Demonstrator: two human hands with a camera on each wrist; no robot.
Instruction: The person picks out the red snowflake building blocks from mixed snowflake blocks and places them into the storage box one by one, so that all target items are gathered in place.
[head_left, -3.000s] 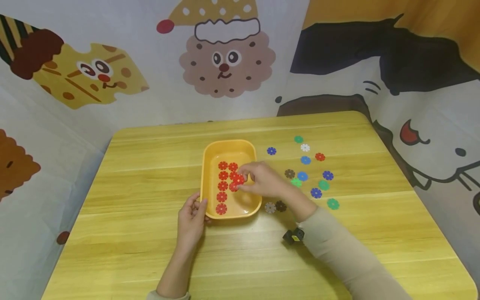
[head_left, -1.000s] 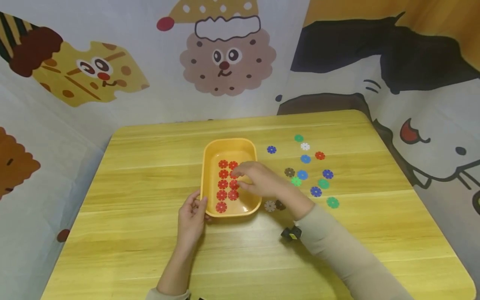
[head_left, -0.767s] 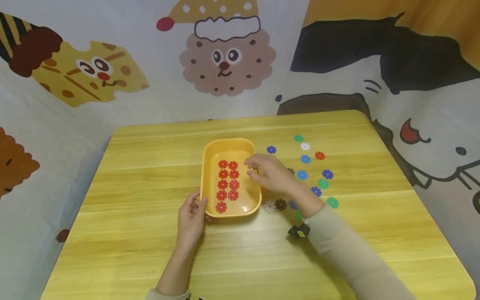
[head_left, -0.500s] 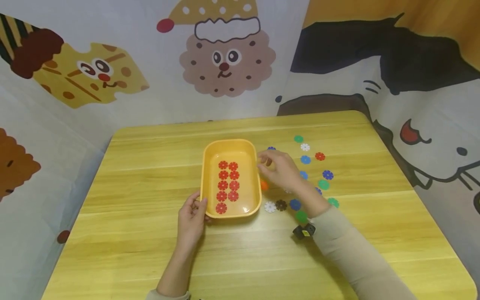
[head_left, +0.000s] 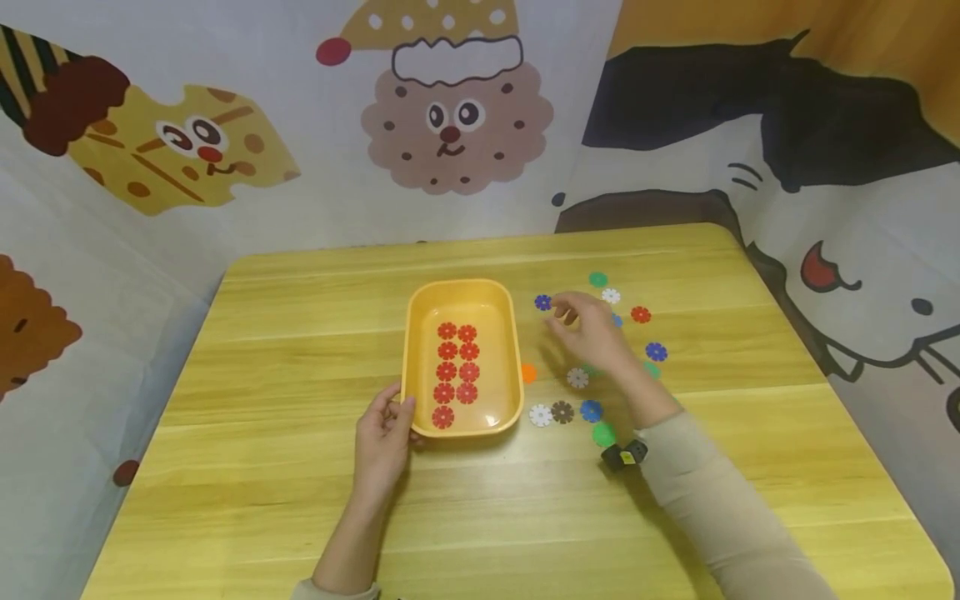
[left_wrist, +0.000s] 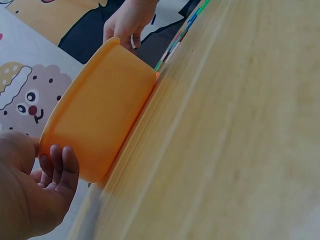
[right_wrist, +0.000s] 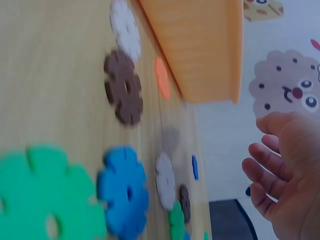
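While the yellow tray (head_left: pixel 408 350) is kept near the middle of the wooden table (head_left: pixel 300 500), its near left corner is held by the left hand (head_left: pixel 382 437), with the thumb curled over the rim and the fingers against the outside wall. Nine red flower pieces (head_left: pixel 456 372) are laid flat inside the tray in two neat rows, one row with five and the other with four. The right hand (head_left: pixel 592 329) is held above the table to the right of the tray, apart from it. Its fingers are loosely bent and nothing is held in them. A blue flower piece (head_left: pixel 543 302) is found just beside its fingertips, and a lone red flower piece (head_left: pixel 640 314) lies near the hand on the other side. More flower pieces are spread on the table around that hand: a white one (head_left: pixel 540 414), a brown one (head_left: pixel 562 412), a green one (head_left: pixel 603 433) and an orange one (head_left: pixel 528 373) right next to the tray wall. Cartoon curtains (head_left: pixel 225 150) are hung behind the table.
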